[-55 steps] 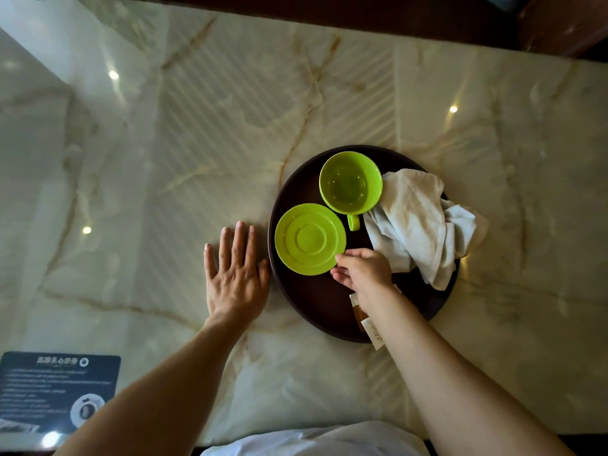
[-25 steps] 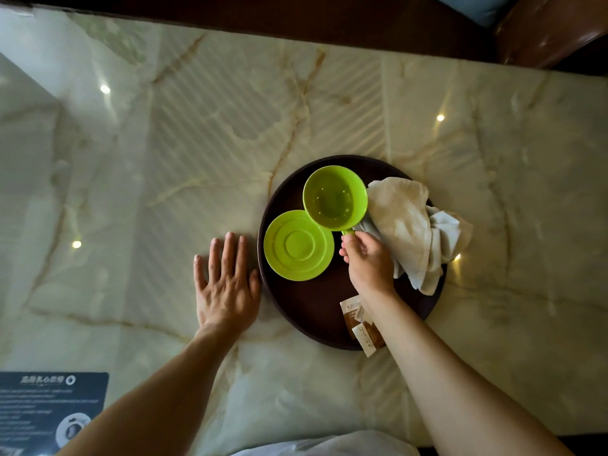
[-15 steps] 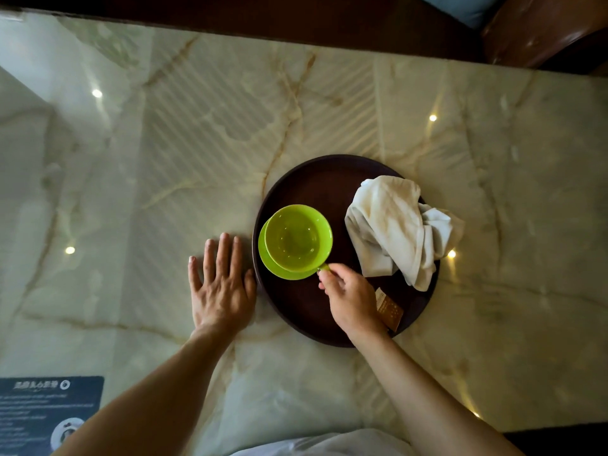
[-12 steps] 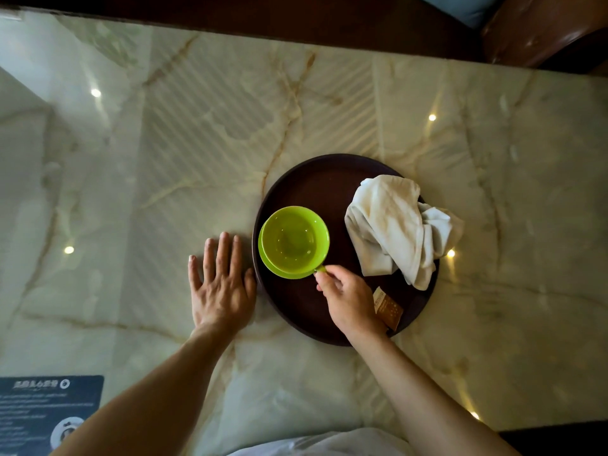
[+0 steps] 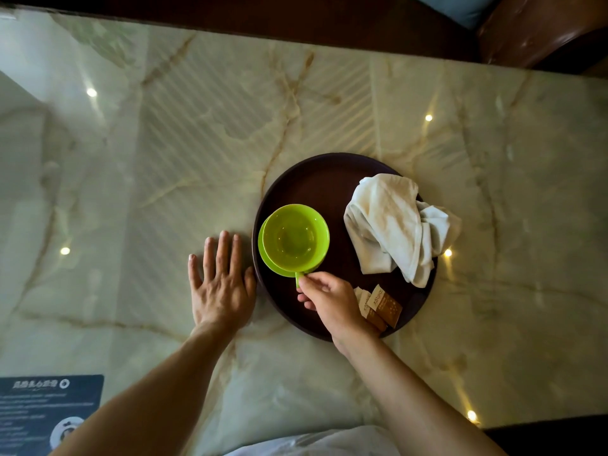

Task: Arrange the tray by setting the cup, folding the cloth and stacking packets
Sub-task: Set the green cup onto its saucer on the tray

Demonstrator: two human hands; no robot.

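On the tray's (image 5: 329, 179) nine o'clock side sits one green cup (image 5: 295, 236) on one green saucer (image 5: 274, 268); your right hand (image 5: 332, 301) pinches the cup's handle at six o'clock. One crumpled white cloth (image 5: 391, 225) lies at three o'clock, and at least two brown packets (image 5: 381, 307) at five. Your left hand (image 5: 221, 284) lies flat, fingers spread, on the glossy marble table (image 5: 164, 159) beside the tray. One dark card (image 5: 49, 413) lies at the table's near left corner.

Surface before me: a polished pale marble tabletop (image 5: 197, 153) with tan veins, which mirrored small round ceiling lights (image 5: 91, 92). Beyond its far edge I saw dark flooring, a brown leather seat (image 5: 539, 31) and a blue cushion (image 5: 460, 8). A dark printed card (image 5: 42, 413) lay near left.
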